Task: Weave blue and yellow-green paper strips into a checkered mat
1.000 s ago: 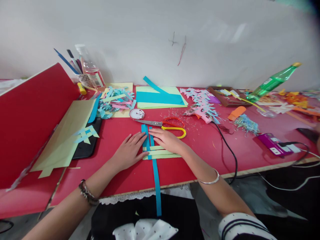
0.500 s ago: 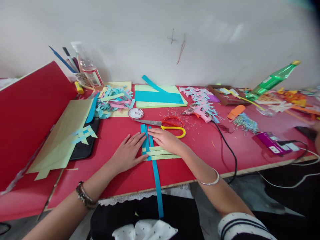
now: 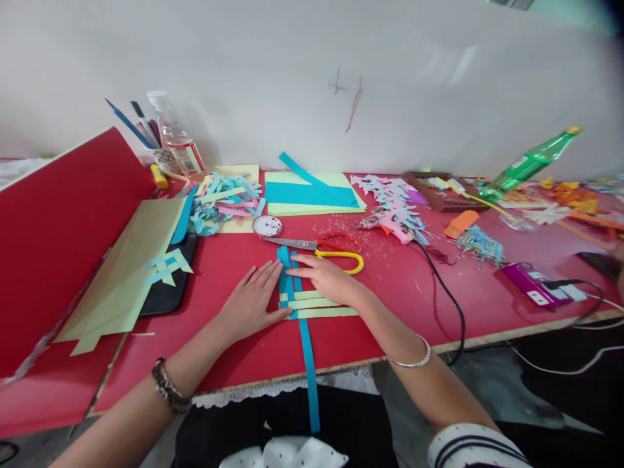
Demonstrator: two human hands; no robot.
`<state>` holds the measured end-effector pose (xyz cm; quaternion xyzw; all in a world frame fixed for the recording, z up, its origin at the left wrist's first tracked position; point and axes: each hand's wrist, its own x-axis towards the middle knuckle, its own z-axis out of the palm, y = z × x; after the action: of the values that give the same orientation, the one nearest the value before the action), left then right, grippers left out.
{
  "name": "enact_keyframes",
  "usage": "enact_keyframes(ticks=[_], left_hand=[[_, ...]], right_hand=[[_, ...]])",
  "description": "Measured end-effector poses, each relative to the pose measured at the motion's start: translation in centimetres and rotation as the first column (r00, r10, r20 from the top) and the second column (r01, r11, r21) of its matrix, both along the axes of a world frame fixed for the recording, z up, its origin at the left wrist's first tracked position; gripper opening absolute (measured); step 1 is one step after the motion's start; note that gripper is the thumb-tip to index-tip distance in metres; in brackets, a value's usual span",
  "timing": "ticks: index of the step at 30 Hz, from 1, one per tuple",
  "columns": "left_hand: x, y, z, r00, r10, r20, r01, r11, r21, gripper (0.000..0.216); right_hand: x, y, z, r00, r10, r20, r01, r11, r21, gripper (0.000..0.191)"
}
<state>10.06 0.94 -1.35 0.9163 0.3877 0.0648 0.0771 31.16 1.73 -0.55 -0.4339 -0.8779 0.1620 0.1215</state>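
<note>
Blue paper strips [image 3: 307, 351] run from the red table [image 3: 234, 260] over its front edge, crossed by pale green strips [image 3: 322, 307] in a weave. My left hand [image 3: 253, 300] lies flat with fingers stretched out, pressing the weave's left side. Over the right side, my right hand [image 3: 327, 278] rests flat, its fingers pointing left onto the blue strips. Red and yellow scissors [image 3: 327, 247] lie just beyond my right hand.
A big red sheet [image 3: 58, 221] and tan paper [image 3: 131, 260] lean at left over a dark tablet. A cup of pens, a bottle, paper scraps [image 3: 221, 198], a pink glue gun [image 3: 390, 224] with black cord, a green bottle [image 3: 529, 164] and a purple device [image 3: 531, 285] surround the work.
Both hands stay flat on the weave. The right hand's fingers have slid slightly left over the blue strips; the view has shifted a little.
</note>
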Motion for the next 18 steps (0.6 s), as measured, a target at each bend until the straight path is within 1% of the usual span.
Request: enact_keyframes(ticks=[8, 10, 13, 15, 18], left_hand=[[0.02, -0.06, 0.28, 0.999, -0.027, 0.025, 0.027, 1.0, -0.006, 0.072], [0.07, -0.14, 0.36, 0.997, -0.046, 0.067, 0.046, 0.999, 0.001, 0.067], [0.2, -0.19, 0.52, 0.987, -0.081, 0.137, 0.082, 0.997, 0.002, 0.052], [0.3, -0.14, 0.67, 0.981, -0.104, 0.163, 0.108, 0.994, -0.017, 0.042], [0.41, 0.02, 0.94, 0.978, -0.107, 0.179, 0.121, 0.991, -0.065, 0.037]], right_hand=[[0.01, 0.1, -0.25, 1.0, 0.0, -0.025, 0.001, 1.0, 0.029, 0.045], [-0.02, 0.07, -0.14, 1.0, 0.0, -0.027, 0.001, 1.0, 0.03, 0.044], [-0.09, 0.01, -0.01, 0.999, 0.0, -0.036, 0.001, 1.0, 0.024, 0.046], [-0.13, 0.0, -0.02, 0.999, -0.001, -0.039, 0.002, 1.0, 0.012, 0.046], [-0.1, 0.01, 0.07, 0.999, 0.0, -0.047, 0.0, 1.0, 0.003, 0.044]])
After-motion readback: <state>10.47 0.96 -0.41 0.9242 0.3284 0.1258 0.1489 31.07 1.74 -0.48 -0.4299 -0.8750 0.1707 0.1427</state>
